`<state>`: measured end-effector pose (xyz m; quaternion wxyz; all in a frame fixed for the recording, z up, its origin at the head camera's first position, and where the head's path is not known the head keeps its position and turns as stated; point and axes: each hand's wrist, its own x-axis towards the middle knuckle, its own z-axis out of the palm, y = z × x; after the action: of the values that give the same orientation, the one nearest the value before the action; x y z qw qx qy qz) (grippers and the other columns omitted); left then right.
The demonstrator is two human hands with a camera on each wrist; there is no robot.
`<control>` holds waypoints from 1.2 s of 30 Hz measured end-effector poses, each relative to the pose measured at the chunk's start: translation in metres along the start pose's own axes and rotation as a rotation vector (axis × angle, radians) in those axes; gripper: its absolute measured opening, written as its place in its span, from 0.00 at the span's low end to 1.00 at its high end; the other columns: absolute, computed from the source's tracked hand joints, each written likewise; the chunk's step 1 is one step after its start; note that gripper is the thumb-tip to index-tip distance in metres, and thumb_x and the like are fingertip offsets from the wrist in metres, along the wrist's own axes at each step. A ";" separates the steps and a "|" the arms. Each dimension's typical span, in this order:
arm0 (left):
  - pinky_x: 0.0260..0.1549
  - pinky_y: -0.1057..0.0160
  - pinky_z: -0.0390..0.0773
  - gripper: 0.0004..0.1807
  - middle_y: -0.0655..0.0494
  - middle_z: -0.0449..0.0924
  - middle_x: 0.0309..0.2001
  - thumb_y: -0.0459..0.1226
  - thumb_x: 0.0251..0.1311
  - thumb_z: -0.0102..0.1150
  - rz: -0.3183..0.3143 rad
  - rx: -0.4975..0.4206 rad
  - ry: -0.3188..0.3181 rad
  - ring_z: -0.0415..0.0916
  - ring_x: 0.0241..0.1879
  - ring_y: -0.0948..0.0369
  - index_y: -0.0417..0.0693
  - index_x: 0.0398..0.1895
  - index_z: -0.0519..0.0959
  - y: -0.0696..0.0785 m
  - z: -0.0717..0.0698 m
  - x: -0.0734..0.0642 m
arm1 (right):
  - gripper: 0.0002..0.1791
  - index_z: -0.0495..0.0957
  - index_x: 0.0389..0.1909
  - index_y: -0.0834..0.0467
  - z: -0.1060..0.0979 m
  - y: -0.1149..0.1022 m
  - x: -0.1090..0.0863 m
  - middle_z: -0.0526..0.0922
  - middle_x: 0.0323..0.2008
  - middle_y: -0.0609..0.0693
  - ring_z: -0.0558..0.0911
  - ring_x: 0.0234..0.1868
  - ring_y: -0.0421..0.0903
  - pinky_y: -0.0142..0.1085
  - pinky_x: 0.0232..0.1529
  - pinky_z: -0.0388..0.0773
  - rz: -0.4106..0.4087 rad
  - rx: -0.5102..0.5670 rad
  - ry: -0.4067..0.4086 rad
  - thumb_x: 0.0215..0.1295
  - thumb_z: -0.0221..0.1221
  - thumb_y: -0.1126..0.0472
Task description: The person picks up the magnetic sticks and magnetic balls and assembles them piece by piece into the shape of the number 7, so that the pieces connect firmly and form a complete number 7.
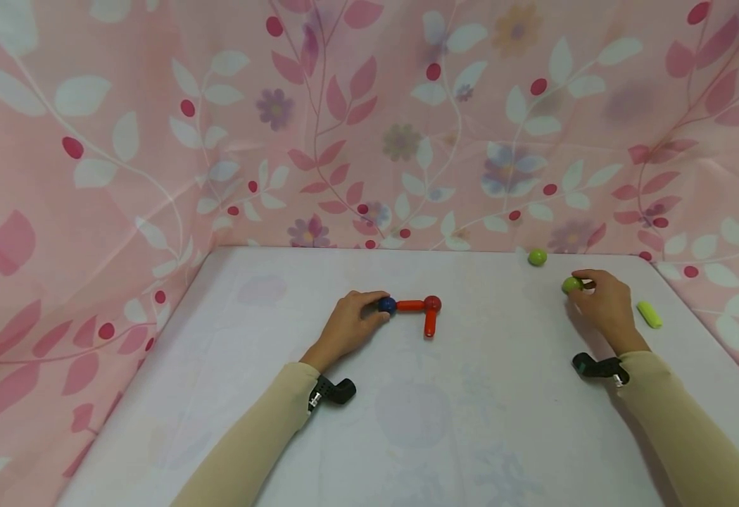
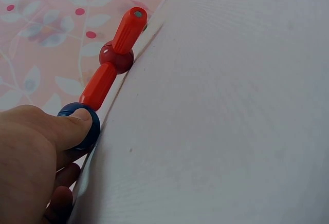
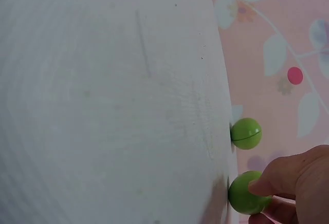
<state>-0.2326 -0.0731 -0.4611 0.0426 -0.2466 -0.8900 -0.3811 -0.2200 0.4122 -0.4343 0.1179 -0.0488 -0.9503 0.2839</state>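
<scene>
One head view, two close, sideways-tilted wrist views
The head view looks forward and down, farther off, across the surface [image 1: 502, 401]; both wrist views share the held green ball [image 3: 242, 197].

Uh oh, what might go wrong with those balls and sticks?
The loose green ball sits by the far edge of the table, so a bump might roll it away.

The right hand pinches the other green ball, which is round and might slip out.

The left hand holds the blue ball; a hard tug might pull it off the red stick.
</scene>
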 end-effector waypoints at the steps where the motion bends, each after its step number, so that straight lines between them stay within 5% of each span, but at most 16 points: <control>1: 0.56 0.50 0.74 0.21 0.52 0.84 0.55 0.41 0.68 0.69 0.000 0.002 -0.001 0.76 0.54 0.54 0.50 0.64 0.83 0.000 0.000 0.000 | 0.23 0.75 0.62 0.72 0.000 0.001 0.000 0.76 0.56 0.73 0.74 0.54 0.70 0.60 0.49 0.71 0.001 0.000 0.001 0.69 0.58 0.65; 18: 0.56 0.51 0.75 0.22 0.52 0.84 0.55 0.41 0.68 0.69 -0.002 0.006 -0.005 0.76 0.54 0.54 0.50 0.64 0.83 0.000 -0.001 0.000 | 0.25 0.71 0.64 0.71 0.002 0.006 -0.004 0.76 0.56 0.72 0.75 0.57 0.69 0.59 0.53 0.74 0.084 0.078 -0.027 0.75 0.59 0.58; 27: 0.55 0.51 0.75 0.22 0.52 0.84 0.55 0.40 0.68 0.70 0.007 -0.008 -0.003 0.77 0.53 0.54 0.49 0.64 0.83 0.001 -0.001 0.000 | 0.26 0.71 0.64 0.70 0.007 0.009 -0.011 0.77 0.56 0.69 0.77 0.56 0.65 0.28 0.42 0.69 0.093 0.114 0.041 0.77 0.59 0.55; 36: 0.55 0.50 0.75 0.22 0.52 0.84 0.55 0.40 0.68 0.70 0.002 0.002 -0.001 0.77 0.53 0.54 0.49 0.64 0.83 0.000 -0.001 0.000 | 0.26 0.70 0.64 0.71 0.010 0.008 -0.014 0.77 0.55 0.70 0.76 0.55 0.66 0.44 0.48 0.73 0.096 0.091 0.061 0.78 0.58 0.54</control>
<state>-0.2327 -0.0735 -0.4602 0.0427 -0.2477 -0.8902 -0.3800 -0.2088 0.4113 -0.4497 0.1350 -0.0976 -0.9290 0.3304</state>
